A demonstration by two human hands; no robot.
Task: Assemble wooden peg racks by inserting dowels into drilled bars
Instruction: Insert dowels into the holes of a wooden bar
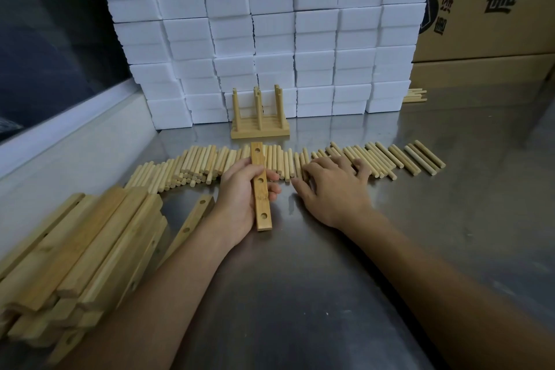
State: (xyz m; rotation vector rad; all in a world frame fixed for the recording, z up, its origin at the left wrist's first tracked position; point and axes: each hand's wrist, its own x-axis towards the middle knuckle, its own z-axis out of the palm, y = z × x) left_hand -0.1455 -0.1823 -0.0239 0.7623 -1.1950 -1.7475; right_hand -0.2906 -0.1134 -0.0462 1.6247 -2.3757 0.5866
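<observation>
Above steel table [300,279], left hand [240,201] holds bar [260,186] pointing away.

Pale tan dowels [375,159]; white boxes [270,24]

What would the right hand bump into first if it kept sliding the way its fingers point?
The right hand lies with fingers already on the row of dowels. Going straight on, it would probably push those first; beyond them stands the stack of white boxes, though depth is hard to judge.
</observation>
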